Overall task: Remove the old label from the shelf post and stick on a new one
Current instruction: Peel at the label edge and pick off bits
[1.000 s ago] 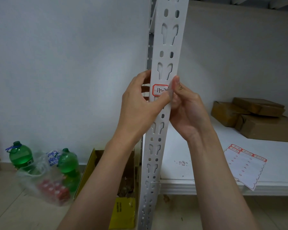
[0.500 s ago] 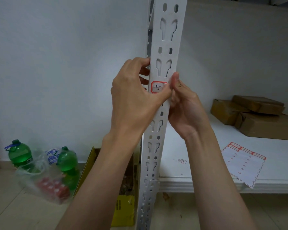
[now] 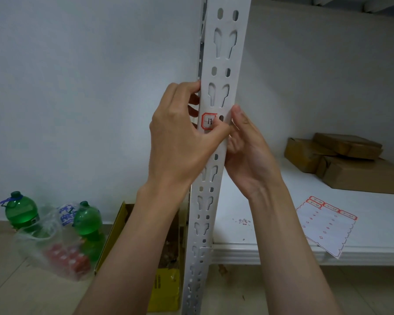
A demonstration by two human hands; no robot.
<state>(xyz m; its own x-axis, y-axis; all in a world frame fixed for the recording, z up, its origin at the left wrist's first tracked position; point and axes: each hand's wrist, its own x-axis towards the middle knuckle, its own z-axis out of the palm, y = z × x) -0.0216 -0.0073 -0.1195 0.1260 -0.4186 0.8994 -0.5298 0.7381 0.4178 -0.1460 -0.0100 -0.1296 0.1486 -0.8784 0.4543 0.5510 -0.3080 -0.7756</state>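
Gripping shelf post [image 3: 223, 64], left hand [image 3: 180, 142] wraps its edge; label [image 3: 208, 120] lies under left thumb, pressed. Right hand [image 3: 248, 153], fingers curled, holds post's opposite edge beside label.

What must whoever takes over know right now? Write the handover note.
Left hand: fingers curled round the white perforated metal shelf post, thumb on the red-bordered handwritten label.
Right hand: holds the post's right edge, thumb up beside the label.
Done: nothing clear; label is on the post.
Left: peel it, then stick on a new one from the red-bordered label sheet on the white shelf.
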